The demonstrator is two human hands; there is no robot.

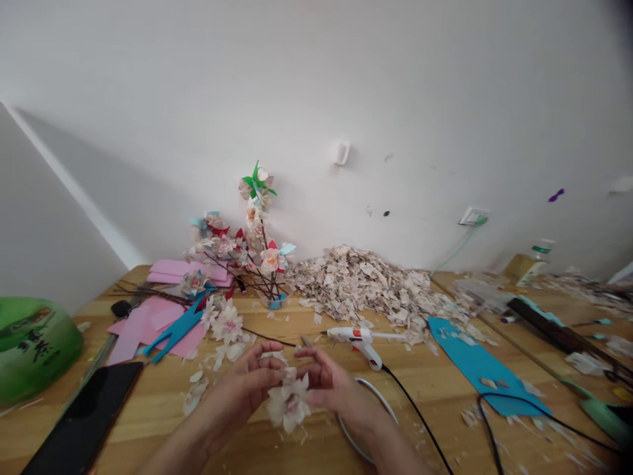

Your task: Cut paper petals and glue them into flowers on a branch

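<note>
Holding the flower [289, 406] between curled left hand [243, 384] and right hand [341, 389], with glue gun [364, 343] beyond, nearer the right

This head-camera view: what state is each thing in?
White flower: petals spread
Left hand: fingers bent, at the flower
Right hand: fingers bent, at the flower
Glue gun: lying down, cable attached
Phone: flat, screen dark
Blue sheet: lying flat
Petals: loose, heaped
Flower stems: standing in a clear cup
</note>
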